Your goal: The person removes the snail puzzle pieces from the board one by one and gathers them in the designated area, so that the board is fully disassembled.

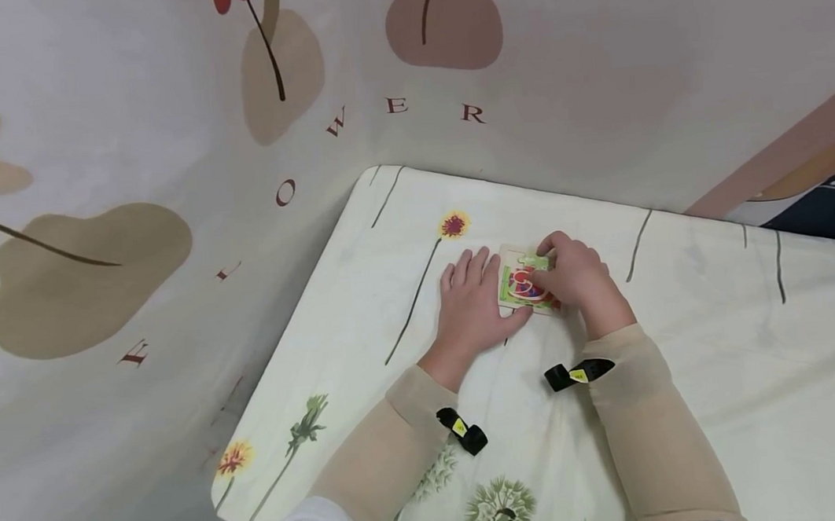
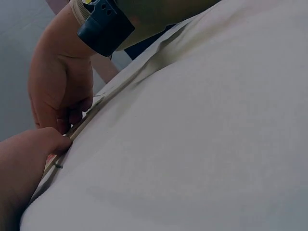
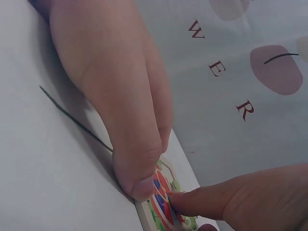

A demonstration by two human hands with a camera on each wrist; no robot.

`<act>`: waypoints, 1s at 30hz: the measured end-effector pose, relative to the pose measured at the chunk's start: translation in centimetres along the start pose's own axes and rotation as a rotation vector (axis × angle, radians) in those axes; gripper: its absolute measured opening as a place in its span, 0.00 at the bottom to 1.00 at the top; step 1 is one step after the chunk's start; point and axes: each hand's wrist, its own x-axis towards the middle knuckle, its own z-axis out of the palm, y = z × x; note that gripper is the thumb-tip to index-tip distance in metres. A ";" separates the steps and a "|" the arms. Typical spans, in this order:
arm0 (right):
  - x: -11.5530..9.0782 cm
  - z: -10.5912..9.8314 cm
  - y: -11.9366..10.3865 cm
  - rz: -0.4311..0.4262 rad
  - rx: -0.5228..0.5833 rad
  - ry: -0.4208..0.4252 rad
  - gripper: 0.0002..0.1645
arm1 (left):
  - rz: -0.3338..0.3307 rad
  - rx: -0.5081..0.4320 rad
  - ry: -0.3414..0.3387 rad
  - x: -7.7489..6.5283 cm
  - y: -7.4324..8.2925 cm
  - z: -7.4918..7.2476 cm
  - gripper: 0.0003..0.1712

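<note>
A small jigsaw puzzle [image 1: 507,295] with a pale wooden border and a red, blue and green picture lies flat on the cloth. My left hand [image 1: 468,305] rests palm down at its left side, fingers extended, with the thumb on the near edge. My right hand [image 1: 580,274] bends over the far right part, covering some of the picture. Its thumb and index finger pinch a light green puzzle piece [image 1: 533,261] at the puzzle's far side. From the right wrist, the right thumb [image 3: 195,199] shows low over the picture, opposite the left thumb [image 3: 143,188].
A pale cloth [image 1: 412,418] printed with flowers covers the table. Behind and to the left hangs a light curtain [image 1: 558,111] with leaf shapes and red letters. Each forearm wears a beige sleeve and a black wrist camera [image 1: 463,431].
</note>
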 end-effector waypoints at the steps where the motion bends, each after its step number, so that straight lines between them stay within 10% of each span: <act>1: 0.0 0.1 0.0 0.001 0.009 0.004 0.29 | 0.000 -0.001 0.000 0.0 0.0 0.0 0.56; 30: -0.3 1.6 1.5 -0.071 0.220 0.187 0.22 | -0.002 0.014 -0.011 0.4 0.0 0.5 0.57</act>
